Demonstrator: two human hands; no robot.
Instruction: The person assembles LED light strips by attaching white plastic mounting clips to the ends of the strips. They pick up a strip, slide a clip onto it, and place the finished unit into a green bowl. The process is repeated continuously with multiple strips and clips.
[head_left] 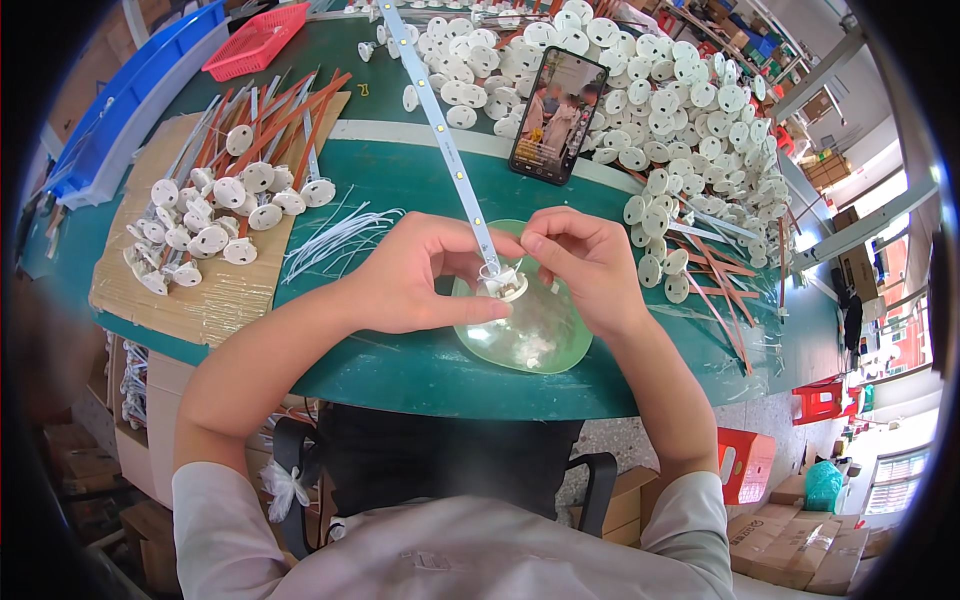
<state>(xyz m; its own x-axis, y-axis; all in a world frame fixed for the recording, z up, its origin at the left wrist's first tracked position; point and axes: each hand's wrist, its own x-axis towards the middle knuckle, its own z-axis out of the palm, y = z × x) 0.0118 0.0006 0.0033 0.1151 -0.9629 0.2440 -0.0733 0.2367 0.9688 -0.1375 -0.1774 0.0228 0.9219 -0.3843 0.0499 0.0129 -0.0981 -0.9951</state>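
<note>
My left hand (pixel 405 275) is closed around a white round plastic base (pixel 512 287) above a pale green dish (pixel 535 345). A long narrow LED strip (pixel 447 145) rises from the base and leans away to the upper left. A thin white strand (pixel 515 266) loops at the strip's lower end. My right hand (pixel 590 265) is pinched at the strand's right side, thumb against forefinger. Part of the strand is hidden by the fingers. Left of my hands lies a bundle of thin white strands (pixel 335 242) on the green table (pixel 400 375).
Finished-looking strips with round white bases (pixel 240 190) lie on cardboard (pixel 125 265) at left. A large heap of white bases (pixel 690 110) covers the far right. A phone (pixel 558 115) playing video leans before it. A red basket (pixel 256 40) and blue bin (pixel 130 110) stand far left.
</note>
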